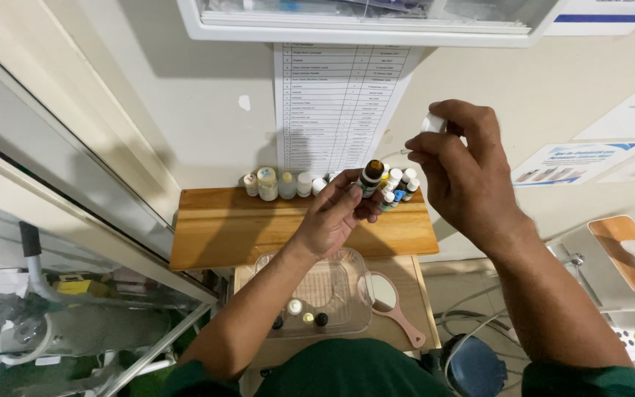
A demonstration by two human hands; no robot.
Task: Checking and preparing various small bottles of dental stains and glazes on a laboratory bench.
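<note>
My left hand (336,217) grips a small dark amber bottle (371,176) upright, its mouth open, above a wooden shelf (222,228). My right hand (461,173) holds a dropper by its white bulb (433,123), raised just right of and above the bottle. The thin glass tube (398,154) slants down toward the bottle mouth but stays clear of it. Behind the bottle, a cluster of small white-capped and blue-capped bottles (398,187) stands on the shelf, partly hidden by my fingers.
Several small white and clear jars (277,184) line the shelf's back edge. Below sit a clear plastic box (325,290) with little bottles and a pink hand mirror (391,301) on a lower wooden surface. A printed list (336,103) hangs on the wall.
</note>
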